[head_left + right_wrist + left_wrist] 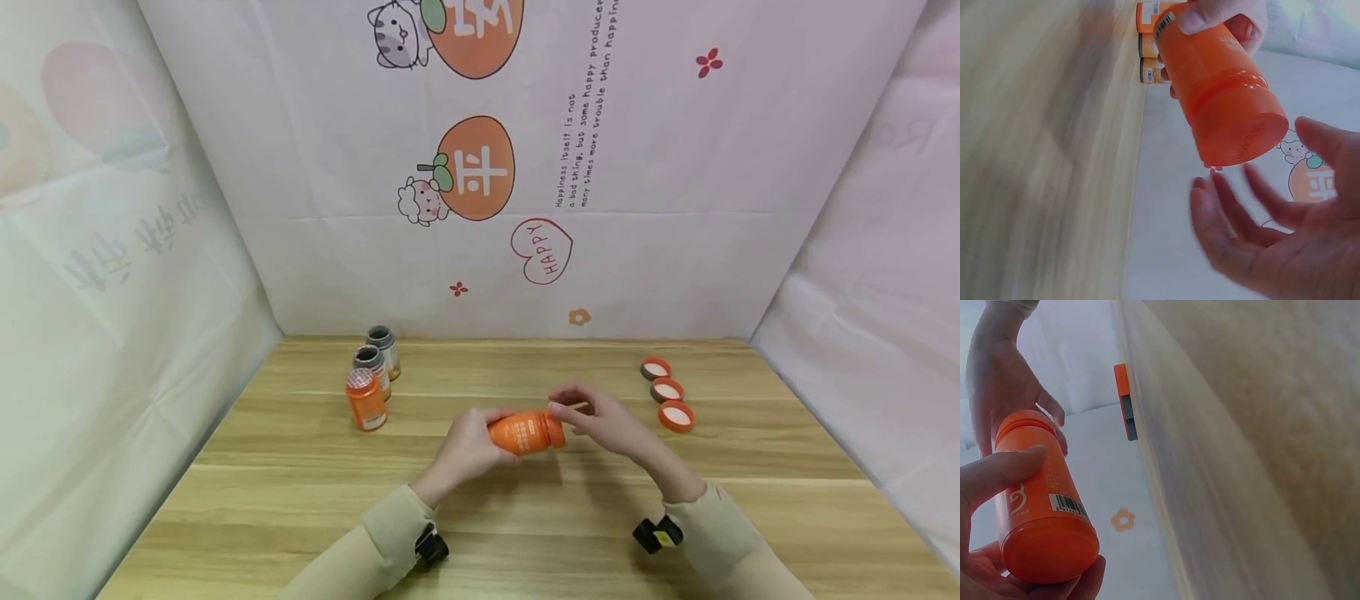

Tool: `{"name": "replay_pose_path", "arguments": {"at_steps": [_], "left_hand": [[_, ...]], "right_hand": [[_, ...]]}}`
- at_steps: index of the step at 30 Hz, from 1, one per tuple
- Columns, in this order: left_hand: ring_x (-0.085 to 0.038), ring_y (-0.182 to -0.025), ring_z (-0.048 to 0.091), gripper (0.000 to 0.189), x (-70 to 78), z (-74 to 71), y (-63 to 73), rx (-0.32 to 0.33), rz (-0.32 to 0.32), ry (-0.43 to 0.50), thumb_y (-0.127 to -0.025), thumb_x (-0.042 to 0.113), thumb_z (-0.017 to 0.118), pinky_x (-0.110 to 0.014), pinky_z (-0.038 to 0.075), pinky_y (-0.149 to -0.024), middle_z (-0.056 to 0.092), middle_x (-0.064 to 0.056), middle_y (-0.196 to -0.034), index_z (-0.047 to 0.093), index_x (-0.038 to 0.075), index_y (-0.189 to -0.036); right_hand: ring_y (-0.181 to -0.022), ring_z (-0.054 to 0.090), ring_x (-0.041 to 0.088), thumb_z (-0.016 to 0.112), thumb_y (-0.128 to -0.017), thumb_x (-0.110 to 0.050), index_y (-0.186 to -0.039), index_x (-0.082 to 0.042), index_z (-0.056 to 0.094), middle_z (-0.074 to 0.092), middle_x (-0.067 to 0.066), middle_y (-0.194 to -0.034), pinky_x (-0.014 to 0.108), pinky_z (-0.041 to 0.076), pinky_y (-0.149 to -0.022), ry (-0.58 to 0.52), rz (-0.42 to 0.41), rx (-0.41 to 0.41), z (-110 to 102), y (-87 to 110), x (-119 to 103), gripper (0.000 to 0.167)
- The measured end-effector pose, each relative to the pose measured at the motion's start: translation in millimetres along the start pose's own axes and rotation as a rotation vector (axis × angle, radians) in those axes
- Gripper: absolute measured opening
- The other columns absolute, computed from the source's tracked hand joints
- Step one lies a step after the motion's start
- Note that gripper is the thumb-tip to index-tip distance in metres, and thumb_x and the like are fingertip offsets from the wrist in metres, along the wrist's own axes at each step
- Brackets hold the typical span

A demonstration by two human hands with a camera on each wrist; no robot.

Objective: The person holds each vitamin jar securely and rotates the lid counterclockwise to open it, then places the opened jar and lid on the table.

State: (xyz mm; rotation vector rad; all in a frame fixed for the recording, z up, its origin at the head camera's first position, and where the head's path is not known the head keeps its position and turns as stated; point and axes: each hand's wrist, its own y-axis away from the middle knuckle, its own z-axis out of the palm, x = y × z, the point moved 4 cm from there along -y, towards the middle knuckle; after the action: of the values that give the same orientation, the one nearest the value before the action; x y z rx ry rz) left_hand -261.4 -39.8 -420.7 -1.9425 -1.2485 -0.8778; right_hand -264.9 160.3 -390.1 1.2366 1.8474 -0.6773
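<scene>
An orange bottle [517, 435] lies tilted nearly sideways above the table, its orange cap [556, 428] on and pointing right. My left hand [471, 442] grips it around the body, with the thumb [1019, 464] along the side in the left wrist view. My right hand [597, 418] hovers by the cap. In the right wrist view, its loosely bent fingers [1235, 219] spread just off the cap's top [1250, 139], apart from it.
At the back left stand an orange bottle [367, 407] without its cap and two grey-rimmed bottles [378, 382] [387, 357]. Three loose caps [677, 417] lie in a row at the right. A printed cloth [637, 267] hangs behind the wooden table [300, 500].
</scene>
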Motion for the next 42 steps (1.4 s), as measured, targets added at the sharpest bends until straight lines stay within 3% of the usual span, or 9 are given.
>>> {"name": "replay_pose_path", "arguments": {"at_steps": [7, 20, 28, 36, 42], "left_hand": [[-0.012, -0.084, 0.058, 0.058, 2.5, 1.8, 1.3, -0.018, 0.012, -0.022, -0.058, 0.008, 0.087, -0.031, 0.048, -0.073, 0.070, -0.003, -0.101, 0.068, 0.009, -0.113], [-0.013, -0.085, 0.058, 0.057, 2.7, 2.1, 0.6, -0.039, 0.006, -0.021, -0.059, 0.007, 0.086, -0.032, 0.048, -0.075, 0.069, -0.001, -0.102, 0.068, 0.012, -0.113], [-0.013, -0.085, 0.058, 0.059, 0.8, 2.5, 0.1, -0.047, 0.004, -0.028, -0.057, 0.006, 0.087, -0.033, 0.048, -0.076, 0.069, -0.002, -0.101, 0.067, 0.009, -0.113], [-0.013, -0.082, 0.058, 0.060, 1.6, 1.4, -0.3, -0.028, -0.021, -0.029, -0.056, 0.007, 0.086, -0.033, 0.047, -0.074, 0.068, -0.003, -0.098, 0.067, 0.008, -0.113], [-0.014, -0.084, 0.059, 0.059, 2.9, -1.0, 0.2, 0.009, 0.003, -0.034, -0.058, 0.013, 0.086, -0.032, 0.048, -0.074, 0.068, -0.004, -0.101, 0.066, 0.008, -0.113]], "right_hand": [[-0.086, 0.063, 0.020, 0.051, -0.093, -0.050, -0.118, -0.005, 0.059, 0.063, 0.009, -0.100, 0.041, 0.054, -0.074, 0.083, 0.160, -0.130, 5.1, -1.2, 3.9, 0.052], [-0.086, 0.064, 0.022, 0.060, -0.091, -0.043, -0.125, -0.002, 0.052, 0.060, 0.014, -0.110, 0.042, 0.054, -0.074, 0.017, 0.141, -0.182, 3.3, 2.3, 0.4, 0.054], [-0.101, 0.060, 0.030, 0.075, -0.080, -0.031, -0.124, -0.006, 0.054, 0.056, 0.020, -0.121, 0.040, 0.054, -0.078, 0.001, 0.046, -0.164, -1.6, 3.9, 1.5, 0.055], [-0.105, 0.061, 0.033, 0.078, -0.077, -0.026, -0.126, -0.003, 0.051, 0.053, 0.022, -0.124, 0.039, 0.054, -0.080, -0.078, 0.043, -0.100, -6.7, 6.3, 2.0, 0.060], [-0.104, 0.061, 0.028, 0.079, -0.077, -0.026, -0.128, -0.005, 0.051, 0.054, 0.019, -0.126, 0.036, 0.053, -0.080, -0.095, 0.066, -0.027, -12.4, 8.9, 2.1, 0.062]]}}
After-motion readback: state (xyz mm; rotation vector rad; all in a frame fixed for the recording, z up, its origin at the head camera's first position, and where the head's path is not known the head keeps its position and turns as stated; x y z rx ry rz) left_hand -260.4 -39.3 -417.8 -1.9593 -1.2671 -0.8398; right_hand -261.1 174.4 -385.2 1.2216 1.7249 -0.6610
